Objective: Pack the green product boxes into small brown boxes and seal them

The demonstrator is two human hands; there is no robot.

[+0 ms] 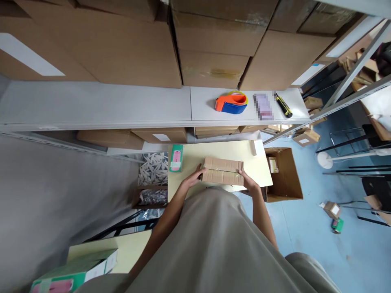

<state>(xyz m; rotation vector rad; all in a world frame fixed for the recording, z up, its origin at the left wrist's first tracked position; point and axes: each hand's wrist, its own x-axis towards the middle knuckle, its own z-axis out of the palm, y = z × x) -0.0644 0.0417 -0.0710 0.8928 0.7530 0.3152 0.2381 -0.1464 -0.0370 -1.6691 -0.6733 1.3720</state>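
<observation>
A small brown cardboard box (222, 171) is held between my two hands above the pale yellow tabletop (189, 162), near its front edge. Clear tape glints along the seam on its top. My left hand (194, 177) grips the box's left end, thumb on top. At the right end, my right hand (247, 179) has its thumb on the cardboard, and its other fingers are mostly hidden. Left of the box, a green box with a pink picture (176, 158) lies on the tabletop. At the back right corner of the tabletop is a small white box (256, 148).
Behind the tabletop, a metal shelf (122, 103) carries an orange and blue tape dispenser (232, 102), a yellow and black utility knife (284, 105) and large cartons (210, 69). An open carton (287, 175) stands at the right. Bins of white pieces (154, 169) are at the left.
</observation>
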